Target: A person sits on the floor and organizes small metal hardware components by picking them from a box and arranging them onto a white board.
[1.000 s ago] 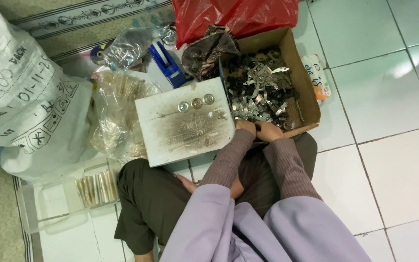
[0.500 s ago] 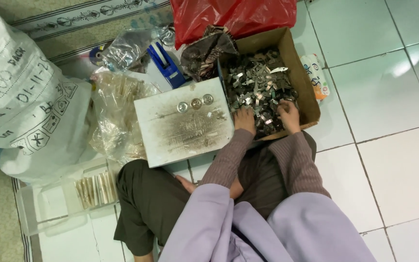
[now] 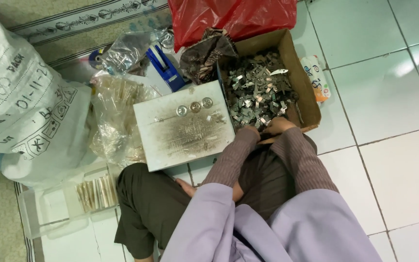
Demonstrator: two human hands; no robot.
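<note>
The person sits cross-legged on the tiled floor [image 3: 394, 160], so the work lies within arm's reach. Both hands meet at the near edge of the cardboard box [image 3: 302, 80] at twelve o'clock: the right hand [image 3: 278, 126] and left hand [image 3: 251, 130] seem to pinch small metal clips [image 3: 258, 90], though the fingers blur. At eleven o'clock, a white slab [image 3: 185, 126] carries three round caps [image 3: 195, 106].

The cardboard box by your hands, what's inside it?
The cardboard box holds a heap of small silvery metal pieces. Both hands, left hand and right hand, rest at its near edge. The box's bottom is covered by the heap, so anything beneath cannot be seen.
</note>
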